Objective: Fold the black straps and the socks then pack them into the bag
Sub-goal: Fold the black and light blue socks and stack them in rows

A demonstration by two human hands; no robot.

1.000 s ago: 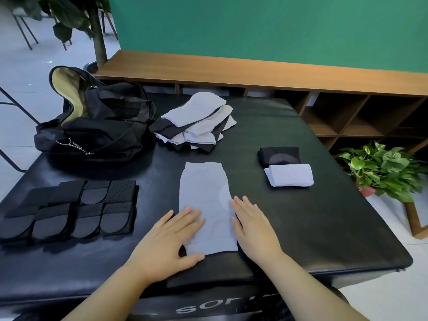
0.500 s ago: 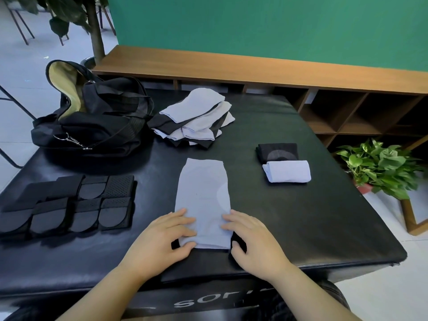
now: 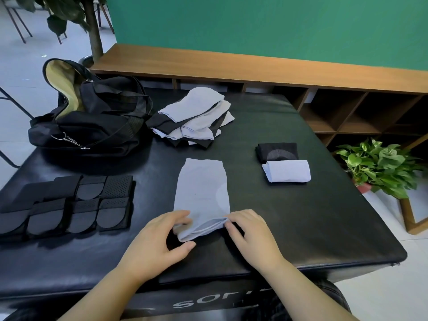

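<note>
A light grey sock (image 3: 202, 188) lies lengthwise on the black table (image 3: 301, 216) in front of me. My left hand (image 3: 159, 242) pinches its near left corner and my right hand (image 3: 250, 235) pinches its near right corner; the near end is lifted and curled over. Folded black straps (image 3: 69, 205) lie in rows at the left. A pile of unfolded grey and black socks (image 3: 196, 119) sits at the back. Two folded socks, one black (image 3: 276, 151) and one grey (image 3: 287, 171), rest at the right. The open black bag (image 3: 90, 119) stands at the back left.
A wooden shelf unit (image 3: 347, 107) runs behind the table under a green wall. A potted green plant (image 3: 379, 167) stands on the floor at the right. A tree trunk (image 3: 95, 28) rises behind the bag.
Both hands went from lying flat on the sock's near end to pinching its corners, and the near end has lifted and begun curling over.
</note>
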